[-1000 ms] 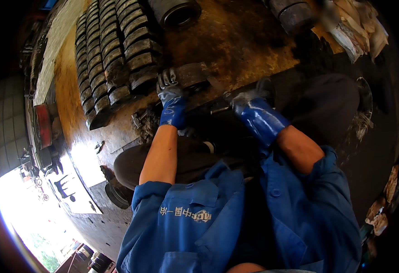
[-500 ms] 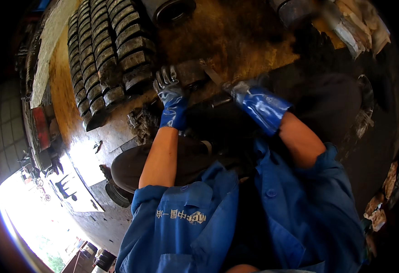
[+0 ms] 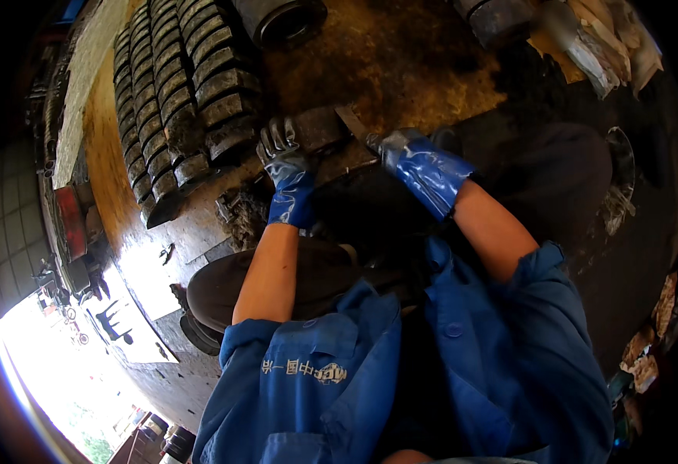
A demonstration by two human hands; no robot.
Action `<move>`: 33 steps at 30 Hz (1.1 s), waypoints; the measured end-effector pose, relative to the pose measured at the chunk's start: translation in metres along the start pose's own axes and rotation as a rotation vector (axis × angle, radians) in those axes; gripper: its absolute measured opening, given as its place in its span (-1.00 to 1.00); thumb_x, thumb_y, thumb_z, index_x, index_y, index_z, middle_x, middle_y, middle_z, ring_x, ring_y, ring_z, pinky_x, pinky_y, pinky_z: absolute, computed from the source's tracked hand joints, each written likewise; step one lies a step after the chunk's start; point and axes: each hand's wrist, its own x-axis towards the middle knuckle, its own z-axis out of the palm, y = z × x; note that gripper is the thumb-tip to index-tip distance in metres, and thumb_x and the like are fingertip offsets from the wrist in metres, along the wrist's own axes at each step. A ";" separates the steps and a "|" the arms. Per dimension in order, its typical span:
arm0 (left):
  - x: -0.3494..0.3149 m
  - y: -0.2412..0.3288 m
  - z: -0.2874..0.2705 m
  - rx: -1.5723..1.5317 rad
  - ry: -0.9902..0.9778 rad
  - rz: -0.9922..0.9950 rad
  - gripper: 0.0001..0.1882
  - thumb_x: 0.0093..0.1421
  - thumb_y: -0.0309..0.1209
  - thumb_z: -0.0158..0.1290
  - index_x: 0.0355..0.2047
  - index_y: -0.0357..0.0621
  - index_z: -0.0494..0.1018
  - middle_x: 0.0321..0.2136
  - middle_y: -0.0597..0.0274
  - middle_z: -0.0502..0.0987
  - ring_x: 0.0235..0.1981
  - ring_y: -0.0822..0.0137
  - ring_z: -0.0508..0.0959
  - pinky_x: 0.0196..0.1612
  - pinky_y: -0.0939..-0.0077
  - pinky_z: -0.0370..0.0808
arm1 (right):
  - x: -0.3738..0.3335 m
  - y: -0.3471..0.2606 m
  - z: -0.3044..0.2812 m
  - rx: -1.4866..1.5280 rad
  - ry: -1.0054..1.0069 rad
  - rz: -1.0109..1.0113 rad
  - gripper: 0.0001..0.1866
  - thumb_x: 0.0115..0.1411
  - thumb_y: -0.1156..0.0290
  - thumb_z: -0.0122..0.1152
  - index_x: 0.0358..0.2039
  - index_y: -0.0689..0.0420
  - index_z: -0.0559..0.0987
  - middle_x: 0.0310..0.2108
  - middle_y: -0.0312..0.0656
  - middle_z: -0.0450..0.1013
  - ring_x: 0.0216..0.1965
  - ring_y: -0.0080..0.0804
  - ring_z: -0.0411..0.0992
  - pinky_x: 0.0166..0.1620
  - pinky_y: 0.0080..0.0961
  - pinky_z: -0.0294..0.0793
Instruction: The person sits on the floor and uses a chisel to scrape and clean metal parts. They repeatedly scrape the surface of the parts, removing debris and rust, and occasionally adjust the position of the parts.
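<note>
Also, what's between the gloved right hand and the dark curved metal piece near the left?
Head view: a flat brownish metal blade extending from the right hand.

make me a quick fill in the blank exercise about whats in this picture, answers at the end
1. The flat-bladed tool is in the ____ grip.
2. The left grip, beside a dark cylindrical piece, wears a ____.
3. The glove cuffs are coloured ____.
4. The curved dark blocks at upper left are lined up in ____ rows.

Missing words: right; glove; blue; four
</note>
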 end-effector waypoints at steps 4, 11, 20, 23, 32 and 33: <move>-0.004 -0.007 0.003 -0.007 0.040 0.030 0.04 0.04 0.24 0.24 0.43 0.07 0.15 0.43 -0.08 0.12 0.45 -0.19 0.08 0.42 -0.24 0.00 | -0.023 0.001 0.004 0.095 -0.036 0.010 -0.72 0.41 0.39 0.11 0.08 0.18 0.53 -0.11 -0.10 0.54 -0.18 -0.47 0.59 -0.14 -0.63 0.64; -0.004 -0.007 0.004 0.026 0.051 0.053 0.02 0.07 0.23 0.21 0.43 0.06 0.16 0.41 -0.10 0.16 0.43 -0.19 0.12 0.41 -0.23 0.03 | -0.027 -0.006 0.005 0.468 -0.064 0.035 -0.71 0.42 0.38 0.10 0.09 0.18 0.52 -0.10 -0.10 0.53 -0.18 -0.49 0.59 -0.14 -0.66 0.64; 0.001 -0.003 0.004 0.015 0.062 0.062 -0.01 0.07 0.10 0.24 0.44 0.07 0.12 0.41 -0.11 0.14 0.42 -0.23 0.12 0.40 -0.22 0.06 | 0.029 -0.006 -0.006 -0.208 0.009 -0.056 -0.73 0.39 0.41 0.11 0.05 0.20 0.54 -0.15 -0.10 0.54 -0.22 -0.48 0.58 -0.18 -0.62 0.64; -0.003 -0.006 -0.003 -0.023 0.062 0.068 -0.02 0.06 0.11 0.25 0.42 0.05 0.13 0.40 -0.09 0.15 0.41 -0.22 0.12 0.39 -0.21 0.06 | 0.016 -0.001 -0.007 -0.163 -0.041 -0.026 -0.73 0.38 0.41 0.11 0.03 0.21 0.54 -0.16 -0.10 0.54 -0.23 -0.48 0.58 -0.19 -0.61 0.64; 0.001 -0.007 -0.004 -0.048 0.126 0.063 -0.01 -0.07 -0.06 0.29 0.37 -0.06 0.21 0.33 -0.06 0.26 0.35 -0.18 0.24 0.39 -0.05 0.18 | -0.011 0.000 0.028 -0.294 -0.033 -0.022 -0.75 0.35 0.44 0.11 -0.01 0.24 0.56 -0.21 -0.10 0.55 -0.27 -0.47 0.58 -0.22 -0.58 0.64; 0.002 -0.005 -0.005 -0.063 0.117 0.051 -0.01 -0.07 -0.06 0.29 0.37 -0.07 0.20 0.33 -0.06 0.26 0.35 -0.17 0.24 0.39 -0.04 0.19 | -0.012 0.000 0.021 -0.256 -0.051 -0.024 -0.75 0.35 0.44 0.11 -0.02 0.24 0.56 -0.21 -0.10 0.56 -0.28 -0.47 0.58 -0.23 -0.58 0.64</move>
